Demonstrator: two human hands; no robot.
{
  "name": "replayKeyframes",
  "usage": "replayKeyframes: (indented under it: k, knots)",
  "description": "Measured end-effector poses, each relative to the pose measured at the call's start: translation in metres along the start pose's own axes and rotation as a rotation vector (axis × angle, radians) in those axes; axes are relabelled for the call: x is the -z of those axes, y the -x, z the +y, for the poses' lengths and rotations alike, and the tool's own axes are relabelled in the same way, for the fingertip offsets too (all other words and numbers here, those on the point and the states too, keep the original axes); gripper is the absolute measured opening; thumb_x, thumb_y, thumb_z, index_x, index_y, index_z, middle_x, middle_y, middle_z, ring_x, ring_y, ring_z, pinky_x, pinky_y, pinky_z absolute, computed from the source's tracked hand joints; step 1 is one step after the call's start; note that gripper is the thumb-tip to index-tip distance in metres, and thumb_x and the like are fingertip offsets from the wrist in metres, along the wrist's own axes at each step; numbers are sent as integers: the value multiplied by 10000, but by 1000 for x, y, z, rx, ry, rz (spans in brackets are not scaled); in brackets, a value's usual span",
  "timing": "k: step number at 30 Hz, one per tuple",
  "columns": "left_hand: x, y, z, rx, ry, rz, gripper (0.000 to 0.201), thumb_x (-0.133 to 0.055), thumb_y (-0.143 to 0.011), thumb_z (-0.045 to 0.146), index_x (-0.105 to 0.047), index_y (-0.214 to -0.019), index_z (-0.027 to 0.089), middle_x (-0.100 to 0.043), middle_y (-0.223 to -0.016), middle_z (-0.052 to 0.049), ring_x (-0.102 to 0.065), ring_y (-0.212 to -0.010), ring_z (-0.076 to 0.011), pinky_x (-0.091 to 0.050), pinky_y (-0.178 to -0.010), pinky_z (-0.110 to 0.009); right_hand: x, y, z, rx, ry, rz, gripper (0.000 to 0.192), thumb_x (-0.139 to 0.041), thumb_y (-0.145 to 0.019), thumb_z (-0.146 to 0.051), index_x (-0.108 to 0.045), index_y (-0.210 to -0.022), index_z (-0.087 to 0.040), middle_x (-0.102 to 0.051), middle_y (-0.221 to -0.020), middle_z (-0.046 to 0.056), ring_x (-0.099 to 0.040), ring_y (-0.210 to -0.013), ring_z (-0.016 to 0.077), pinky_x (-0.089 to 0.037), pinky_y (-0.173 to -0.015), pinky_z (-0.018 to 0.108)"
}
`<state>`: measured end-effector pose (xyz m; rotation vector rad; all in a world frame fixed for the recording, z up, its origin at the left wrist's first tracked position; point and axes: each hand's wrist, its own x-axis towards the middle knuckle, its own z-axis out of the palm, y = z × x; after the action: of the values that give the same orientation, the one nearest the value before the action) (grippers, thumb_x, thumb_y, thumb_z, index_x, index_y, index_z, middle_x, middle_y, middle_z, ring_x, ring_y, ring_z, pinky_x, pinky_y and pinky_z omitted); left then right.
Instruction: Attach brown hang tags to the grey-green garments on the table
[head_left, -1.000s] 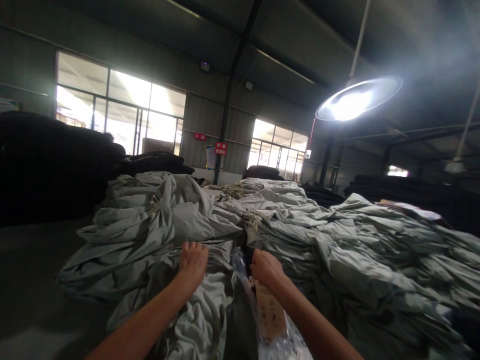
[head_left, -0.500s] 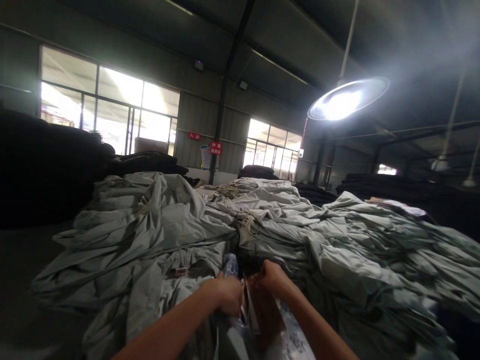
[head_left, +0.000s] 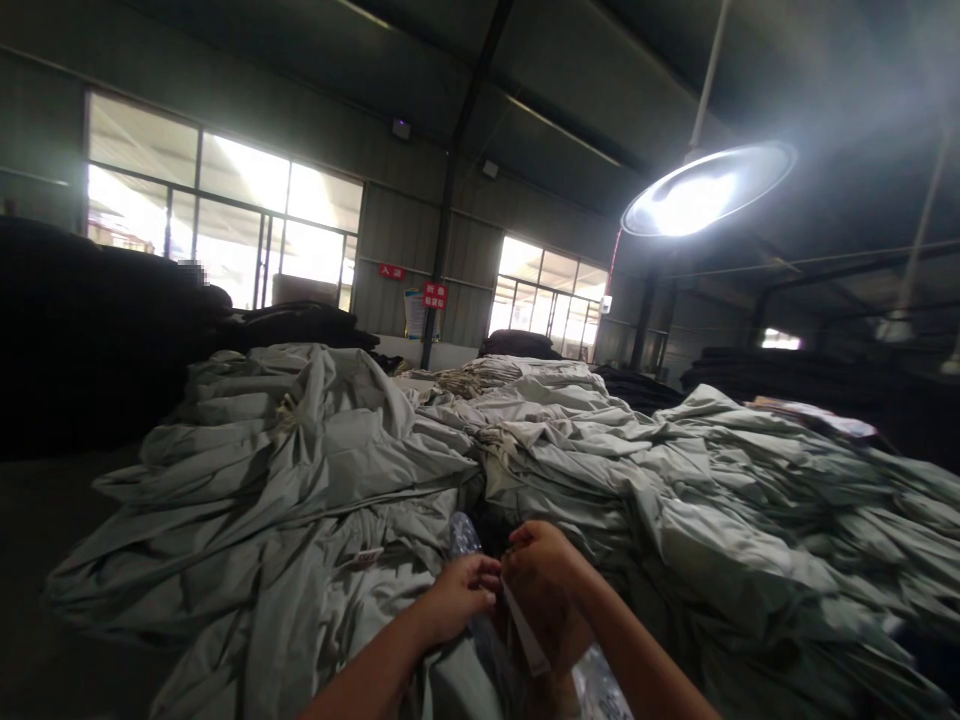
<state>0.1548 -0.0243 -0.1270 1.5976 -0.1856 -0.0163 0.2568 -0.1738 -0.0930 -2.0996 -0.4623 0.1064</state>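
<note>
My left hand (head_left: 463, 597) has its fingers curled and thumb close to them, beside a rolled piece of clear plastic (head_left: 464, 533). What is between its fingertips, if anything, is hidden. Close by on the right, my right hand (head_left: 546, 556) is closed, fingertips turned in toward the left hand; its grip is too dark to make out. A narrow white strip (head_left: 526, 630) slants down from between the two hands. Under the right hand is a brown, flat-looking thing (head_left: 559, 640), blurred. More clear plastic (head_left: 598, 688) shows beside my right forearm.
Heaped grey-green fabric (head_left: 360, 450) spreads left, and more piled fabric (head_left: 712, 500) lies right. A small white label (head_left: 367, 556) rests on the left heap. Dark stacks (head_left: 97, 340) stand at far left. A lit lamp (head_left: 697, 200) hangs overhead.
My left hand has turned, and its fingers now show more clearly. The right hand has shifted slightly right. The white strip shows more plainly between them, and the view has shifted a little.
</note>
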Motion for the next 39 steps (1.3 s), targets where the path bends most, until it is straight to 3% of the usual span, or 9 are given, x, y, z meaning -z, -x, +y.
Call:
replayKeyframes:
  k: [3, 8, 15, 21, 28, 34, 39]
  knots:
    - [3, 0, -5, -84, 20, -40, 399, -528, -574, 78, -620, -956, 146, -673, -927, -50, -598, -911, -190, -425, -845, -330, 6, 1, -4, -22, -31, 0, 158, -665, -464, -149, -651, -621, -148, -610, -537, -10, -557, -544, 153, -391, -542, 263]
    - [0, 1, -3, -97, 4, 38, 331, -539, -610, 161, -642, -924, 134, -675, -886, -57, -601, -792, -188, -447, -734, -319, 19, 7, -13, -68, -125, -56, 189, -646, -472, -166, -635, -661, -153, -604, -528, -23, -546, -509, 134, -401, -545, 264]
    - [-7, 6, 14, -168, 147, 140, 259, -665, -589, 266, -630, -814, 143, -645, -743, -12, -567, -679, -153, -425, -669, -276, 19, 25, -35, -111, -563, -277, 353, -734, -448, -218, -628, -779, -151, -645, -605, -1, -580, -541, 136, -422, -578, 276]
    - [-4, 7, 16, -171, 299, 169, 290, -735, -468, 184, -564, -700, 145, -623, -651, 11, -561, -629, -135, -412, -629, -248, 4, 26, -44, -67, -576, -296, 396, -784, -457, -246, -652, -812, -130, -664, -645, 28, -599, -570, 149, -435, -608, 296]
    - [1, 10, 19, -129, 430, 293, 293, -688, -536, 278, -571, -774, 153, -575, -569, 42, -512, -488, -93, -352, -503, -213, 3, 25, -53, -40, -582, -342, 479, -791, -506, -338, -678, -928, -142, -686, -759, 37, -601, -620, 142, -443, -632, 286]
    - [-3, 18, 38, -142, 578, 336, 269, -627, -525, 263, -514, -751, 172, -521, -521, 68, -490, -468, -97, -348, -491, -224, -3, 25, -64, -142, -712, -399, 373, -730, -580, -243, -673, -931, -130, -675, -731, 30, -603, -578, 111, -453, -586, 238]
    - [4, 29, 62, -84, 543, 408, 193, -534, -510, 218, -473, -691, 191, -483, -453, 82, -423, -391, -82, -323, -435, -209, -9, 31, -71, -162, -838, -509, 435, -718, -564, -155, -647, -992, -136, -687, -778, 37, -635, -621, 124, -472, -630, 249]
